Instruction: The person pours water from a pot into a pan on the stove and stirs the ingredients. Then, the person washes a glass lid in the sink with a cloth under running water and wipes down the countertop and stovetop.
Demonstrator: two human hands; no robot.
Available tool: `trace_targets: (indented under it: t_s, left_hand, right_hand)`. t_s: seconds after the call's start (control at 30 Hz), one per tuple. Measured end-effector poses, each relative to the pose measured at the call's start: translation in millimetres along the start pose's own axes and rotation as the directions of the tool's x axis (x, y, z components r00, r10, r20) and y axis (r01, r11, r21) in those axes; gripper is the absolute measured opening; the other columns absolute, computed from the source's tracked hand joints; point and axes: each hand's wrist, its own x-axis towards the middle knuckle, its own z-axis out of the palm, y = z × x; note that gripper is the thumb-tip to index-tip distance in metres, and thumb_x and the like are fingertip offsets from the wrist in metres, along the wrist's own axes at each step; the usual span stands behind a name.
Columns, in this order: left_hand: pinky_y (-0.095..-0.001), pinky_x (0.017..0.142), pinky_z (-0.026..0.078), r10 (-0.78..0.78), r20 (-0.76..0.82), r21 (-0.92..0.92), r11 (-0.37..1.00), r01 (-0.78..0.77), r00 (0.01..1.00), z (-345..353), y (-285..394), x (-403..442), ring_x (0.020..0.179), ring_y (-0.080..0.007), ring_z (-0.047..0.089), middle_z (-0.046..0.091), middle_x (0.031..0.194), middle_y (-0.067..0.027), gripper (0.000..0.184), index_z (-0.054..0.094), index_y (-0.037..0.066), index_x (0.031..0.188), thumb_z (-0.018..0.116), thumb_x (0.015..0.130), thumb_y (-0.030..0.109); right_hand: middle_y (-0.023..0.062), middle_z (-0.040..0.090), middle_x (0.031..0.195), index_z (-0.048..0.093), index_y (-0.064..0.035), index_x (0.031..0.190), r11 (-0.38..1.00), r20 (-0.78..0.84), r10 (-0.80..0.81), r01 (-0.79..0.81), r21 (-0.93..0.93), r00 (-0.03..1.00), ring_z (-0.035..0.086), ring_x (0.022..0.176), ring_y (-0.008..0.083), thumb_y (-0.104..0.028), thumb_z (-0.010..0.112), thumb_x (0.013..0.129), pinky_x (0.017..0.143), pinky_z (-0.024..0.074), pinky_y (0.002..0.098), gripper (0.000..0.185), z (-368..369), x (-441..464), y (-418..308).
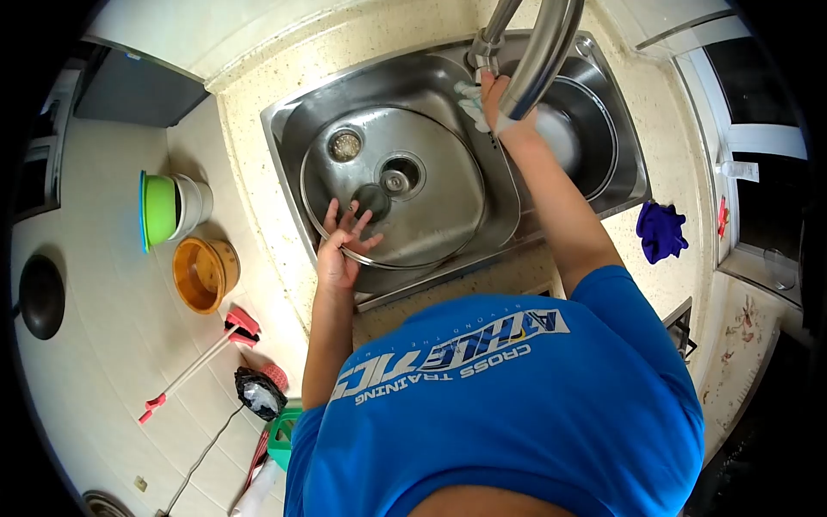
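The left hand [343, 247] is at the front left of the sink's left basin [284, 146], touching the metal rim of a large, round, clear lid [448, 215]. Its fingers are spread wide and reach inward from the rim; whether they grip it, and which of them lie beneath the glass, cannot be told. The lid is in the left basin and takes up most of it, with a dark round knob [372, 202] near the fingers. Through the clear part a drain [400, 177] shows, and a small round strainer [346, 145] lies toward the back left.

The right hand [497, 108] reaches to the back of the sink, between the two basins, with its fingers at the foot of the faucet [544, 56]. The spout partly hides it, so how tightly it is closed cannot be told. A whitish cloth [473, 105] sits right against its fingers. Beside this wrist lies the right basin [633, 155], where a round metal rim shows.

The sink is set into a speckled surface [258, 112]. Near the surface's right edge lies a crumpled purple cloth [662, 233]. Beyond its left edge are a green basin [158, 209] and an orange basin [203, 274].
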Motion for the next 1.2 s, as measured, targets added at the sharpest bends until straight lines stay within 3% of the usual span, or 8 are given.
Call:
trace_targets:
  t_s: [0.4,0.53,0.63,0.77,0.87,1.03,1.1,1.2]
  left_hand:
    - [-0.0579,0.088,0.038,0.003,0.005,-0.014,1.000,-0.003,1.000,-4,-1,1,0.125,-0.0360,0.030,0.026,0.138,-0.0168,0.075,0.014,0.014,0.139,0.041,0.070,0.002]
    - [-0.0576,0.087,0.039,0.014,-0.001,-0.027,1.000,-0.014,1.000,-5,-2,2,0.124,-0.0353,0.031,0.028,0.137,-0.0158,0.074,0.017,0.016,0.139,0.040,0.070,0.002]
    - [-0.0573,0.088,0.038,-0.001,-0.026,-0.015,1.000,0.000,1.000,-5,-2,1,0.124,-0.0327,0.032,0.029,0.137,-0.0117,0.074,0.020,0.019,0.138,0.040,0.069,0.000]
    - [-0.0586,0.089,0.035,0.023,-0.017,-0.015,1.000,-0.023,1.000,-5,-6,0,0.125,-0.0315,0.030,0.030,0.137,-0.0103,0.076,0.019,0.020,0.139,0.040,0.068,0.000]
    - [-0.0583,0.089,0.035,0.016,-0.041,0.004,1.000,-0.015,0.999,-1,-3,-2,0.125,-0.0309,0.031,0.031,0.137,-0.0102,0.078,0.019,0.020,0.139,0.040,0.067,0.000]
    - [-0.0559,0.086,0.038,0.024,-0.019,-0.104,0.994,-0.026,1.000,-3,-7,-1,0.123,-0.0313,0.033,0.031,0.137,-0.0091,0.061,0.021,0.020,0.138,0.046,0.083,0.014]
    - [-0.0559,0.085,0.039,0.013,-0.087,-0.003,1.000,-0.014,0.996,-1,-8,1,0.123,-0.0310,0.034,0.031,0.137,-0.0085,0.053,0.022,0.020,0.137,0.045,0.090,0.029]
    - [-0.0554,0.084,0.039,0.005,-0.106,-0.004,1.000,-0.006,0.994,6,-6,-1,0.122,-0.0300,0.034,0.033,0.136,-0.0083,0.051,0.023,0.020,0.137,0.042,0.092,0.035]
  right_hand:
    - [0.0217,0.060,0.083,0.059,-0.0018,0.097,0.804,0.145,-0.149,0.035,0.593,0.978,0.059,0.080,0.0348,-0.027,0.059,0.077,0.074,0.0469,0.0403,0.032,-2,-85,1]
    - [0.0243,0.055,0.102,0.058,-0.0004,0.098,0.900,0.646,-0.417,0.193,0.390,0.640,0.055,0.097,0.0343,-0.018,0.059,0.077,0.082,0.0451,0.0388,0.028,22,-126,-11]
    - [0.0254,0.047,0.116,0.055,0.0012,0.103,0.797,0.367,-0.602,0.506,0.329,0.709,0.048,0.108,0.0344,-0.010,0.056,0.078,0.090,0.0417,0.0380,0.028,85,-144,1]
    - [0.0238,0.044,0.118,0.049,0.0065,0.110,0.918,0.486,-0.331,0.395,-0.032,0.809,0.047,0.108,0.0379,-0.009,0.053,0.079,0.093,0.0390,0.0419,0.036,102,-81,-9]
    - [0.0212,0.045,0.118,0.049,0.0050,0.111,0.930,0.328,-0.346,0.274,0.245,0.879,0.050,0.101,0.0366,-0.014,0.054,0.079,0.086,0.0424,0.0427,0.037,138,-114,-40]
    - [0.0186,0.047,0.115,0.050,0.0006,0.110,0.511,0.111,-0.856,0.795,0.327,0.504,0.047,0.100,0.0339,-0.016,0.053,0.080,0.081,0.0440,0.0422,0.035,71,-159,-46]
    - [0.0195,0.048,0.112,0.049,0.0036,0.110,0.880,0.552,-0.470,0.417,0.228,0.689,0.046,0.101,0.0352,-0.015,0.054,0.079,0.081,0.0440,0.0420,0.036,50,-115,-46]
    - [0.0208,0.049,0.107,0.047,0.0066,0.110,0.895,0.257,-0.413,0.441,-0.062,0.874,0.048,0.097,0.0363,-0.012,0.054,0.078,0.079,0.0441,0.0433,0.038,108,-88,-16]
